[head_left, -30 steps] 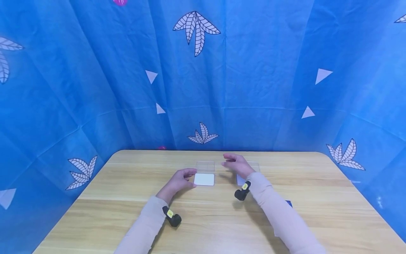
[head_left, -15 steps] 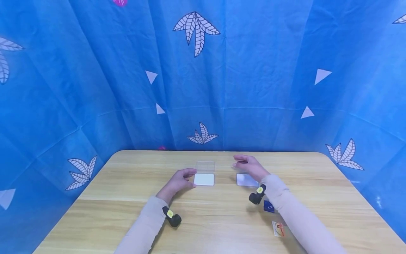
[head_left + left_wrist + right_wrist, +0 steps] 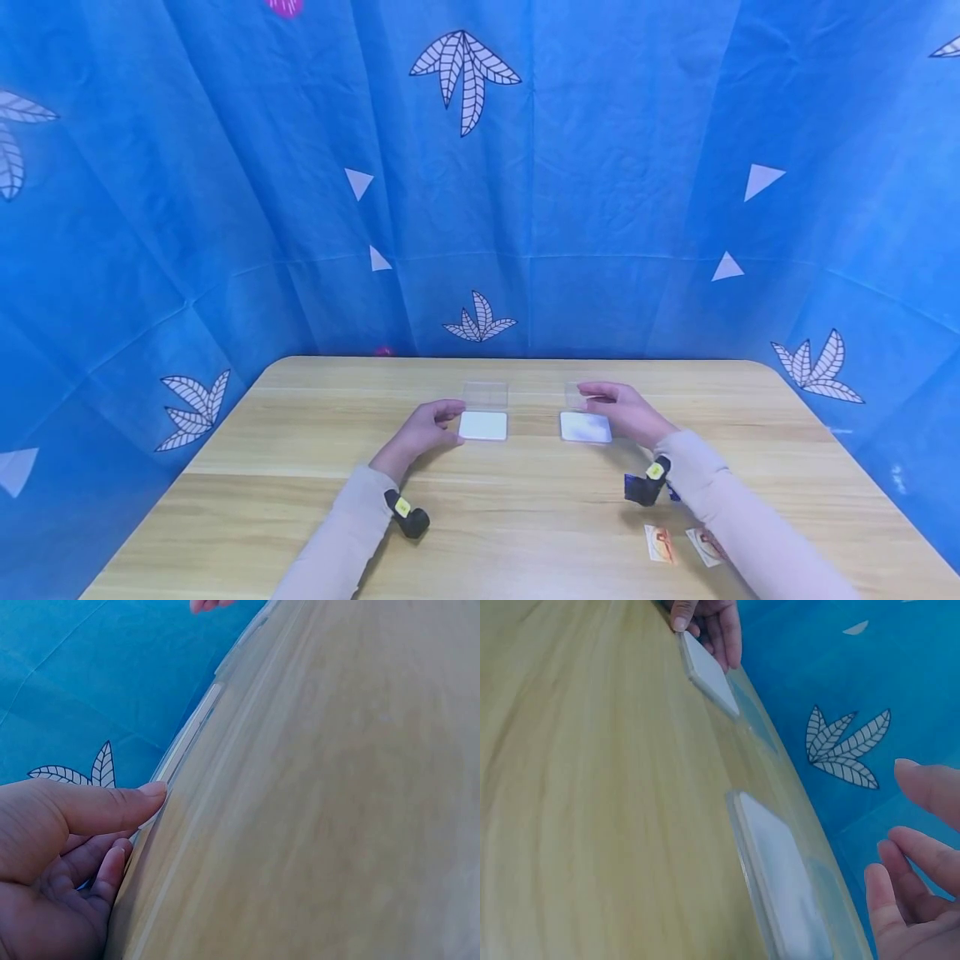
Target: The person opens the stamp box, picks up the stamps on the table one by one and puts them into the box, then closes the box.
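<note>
Two flat clear plastic cases lie on the table with their lids folded back, each with a white block in its base. My left hand (image 3: 422, 429) holds the left case (image 3: 483, 426) at its left edge, thumb at the front corner and fingers at the back. In the left wrist view the thumb (image 3: 127, 806) presses against the case's side. My right hand (image 3: 628, 411) hovers over the right part of the other case (image 3: 585, 427), partly covering its lid (image 3: 574, 396). The right wrist view shows its fingers apart and relaxed, with nothing between them.
Two small picture cards (image 3: 660, 543) lie at the right front, one partly behind the right sleeve. Dark blue pieces (image 3: 630, 487) lie under the right wrist camera, partly hidden. A blue patterned curtain (image 3: 480, 208) hangs behind the wooden table (image 3: 337, 500).
My right hand has moved rightward across the right case, uncovering its white block and the picture cards. The left hand has stayed at the left case.
</note>
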The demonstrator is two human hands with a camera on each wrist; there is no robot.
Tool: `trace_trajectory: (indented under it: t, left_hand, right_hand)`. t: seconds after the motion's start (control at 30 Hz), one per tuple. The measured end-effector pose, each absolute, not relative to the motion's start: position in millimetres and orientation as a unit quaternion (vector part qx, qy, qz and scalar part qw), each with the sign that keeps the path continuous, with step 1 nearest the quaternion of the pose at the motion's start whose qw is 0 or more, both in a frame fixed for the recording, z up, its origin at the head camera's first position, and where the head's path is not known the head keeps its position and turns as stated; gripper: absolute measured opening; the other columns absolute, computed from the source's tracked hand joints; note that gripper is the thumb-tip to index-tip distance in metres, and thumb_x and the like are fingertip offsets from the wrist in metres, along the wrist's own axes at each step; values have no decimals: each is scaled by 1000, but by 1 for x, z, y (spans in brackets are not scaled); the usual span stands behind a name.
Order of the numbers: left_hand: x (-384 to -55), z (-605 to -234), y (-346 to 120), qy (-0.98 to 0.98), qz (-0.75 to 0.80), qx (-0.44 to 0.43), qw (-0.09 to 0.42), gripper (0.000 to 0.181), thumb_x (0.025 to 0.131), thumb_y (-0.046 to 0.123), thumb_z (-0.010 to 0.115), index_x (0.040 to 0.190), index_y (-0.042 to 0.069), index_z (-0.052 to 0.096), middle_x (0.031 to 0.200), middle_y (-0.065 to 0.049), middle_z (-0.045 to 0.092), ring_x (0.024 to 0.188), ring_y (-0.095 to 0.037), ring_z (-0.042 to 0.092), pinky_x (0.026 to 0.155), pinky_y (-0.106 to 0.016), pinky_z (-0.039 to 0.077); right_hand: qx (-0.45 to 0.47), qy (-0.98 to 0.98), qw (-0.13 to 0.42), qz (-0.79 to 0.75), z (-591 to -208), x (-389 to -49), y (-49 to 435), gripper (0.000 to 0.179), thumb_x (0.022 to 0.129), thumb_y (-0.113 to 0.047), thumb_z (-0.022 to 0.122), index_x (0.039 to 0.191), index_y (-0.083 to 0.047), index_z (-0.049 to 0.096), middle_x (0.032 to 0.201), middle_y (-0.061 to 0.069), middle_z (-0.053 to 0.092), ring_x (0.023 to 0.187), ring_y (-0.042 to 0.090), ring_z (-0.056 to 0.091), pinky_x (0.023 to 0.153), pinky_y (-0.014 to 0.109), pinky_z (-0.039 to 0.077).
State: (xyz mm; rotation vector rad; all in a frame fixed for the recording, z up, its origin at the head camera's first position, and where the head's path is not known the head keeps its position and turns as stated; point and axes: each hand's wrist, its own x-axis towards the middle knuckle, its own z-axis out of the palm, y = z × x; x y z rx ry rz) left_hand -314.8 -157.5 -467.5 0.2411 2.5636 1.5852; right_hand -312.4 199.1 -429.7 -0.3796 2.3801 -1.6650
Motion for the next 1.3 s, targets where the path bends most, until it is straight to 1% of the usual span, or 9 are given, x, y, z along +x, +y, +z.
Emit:
trace_trajectory:
  t: [0.2, 0.33, 0.53, 0.7, 0.87, 0.97, 1.13, 1.23, 1.3]
  left_hand:
    - [-314, -467, -157, 845, 525, 82, 56, 61, 68, 0, 78, 125, 5, 58, 128, -12, 58, 120, -32, 51, 102, -44, 42]
    - [-314, -467, -157, 844, 526, 80, 60, 61, 68, -1, 77, 125, 6, 58, 128, -12, 58, 121, -33, 50, 103, -44, 41]
    - [-313, -466, -156, 846, 524, 81, 62, 61, 68, -2, 77, 126, 6, 58, 128, -13, 58, 121, -34, 50, 103, -45, 41]
    - [-312, -465, -156, 845, 525, 77, 60, 61, 68, -2, 78, 125, 6, 58, 128, -13, 58, 120, -33, 50, 103, -45, 41]
    - [-314, -465, -156, 847, 523, 67, 64, 61, 69, 0, 78, 126, 9, 58, 130, -12, 57, 121, -32, 50, 103, -44, 42]
    - [-314, -465, -156, 850, 518, 61, 67, 61, 70, 1, 78, 127, 11, 58, 130, -10, 57, 122, -31, 49, 103, -44, 42]
    - [-313, -463, -155, 848, 522, 64, 65, 61, 69, 1, 78, 126, 9, 58, 130, -11, 57, 121, -32, 50, 103, -44, 42]
    - [-312, -462, -155, 846, 525, 68, 65, 61, 69, 0, 77, 126, 8, 58, 129, -12, 57, 121, -32, 50, 103, -44, 42]
    - [-312, -463, -156, 846, 525, 68, 67, 61, 69, 1, 77, 127, 9, 58, 130, -11, 57, 121, -32, 50, 103, -44, 42]
  right_hand:
    - [-125, 819, 103, -551, -432, -300, 220, 50, 93, -17, 57, 137, 2, 43, 141, 23, 42, 127, 38, 41, 106, 48, 35]
    - [-121, 816, 107, -555, -433, -292, 234, 53, 92, -21, 59, 137, 3, 42, 142, 25, 39, 127, 40, 41, 105, 51, 36]
    - [-99, 832, 96, -537, -433, -277, 252, 55, 91, -27, 61, 137, -2, 44, 143, 21, 41, 131, 40, 36, 108, 55, 29]
    - [-110, 842, 92, -520, -434, -268, 268, 55, 91, -30, 61, 136, -2, 45, 140, 20, 45, 127, 39, 42, 106, 55, 34]
    - [-112, 843, 97, -518, -435, -256, 280, 55, 91, -31, 59, 137, -3, 44, 140, 19, 45, 128, 39, 41, 106, 54, 33]
    - [-117, 843, 98, -515, -434, -248, 287, 53, 92, -28, 58, 136, -1, 44, 139, 21, 45, 126, 38, 44, 104, 49, 38]
    - [-136, 833, 108, -525, -436, -237, 299, 51, 92, -23, 58, 133, 4, 45, 135, 25, 48, 113, 18, 57, 93, 21, 46]
    - [-129, 834, 112, -524, -437, -232, 304, 50, 92, -24, 58, 133, 3, 46, 135, 25, 48, 109, 10, 58, 98, 31, 46]
    - [-126, 840, 109, -517, -438, -230, 307, 49, 93, -24, 57, 132, 4, 46, 136, 25, 47, 110, 13, 58, 100, 41, 44]
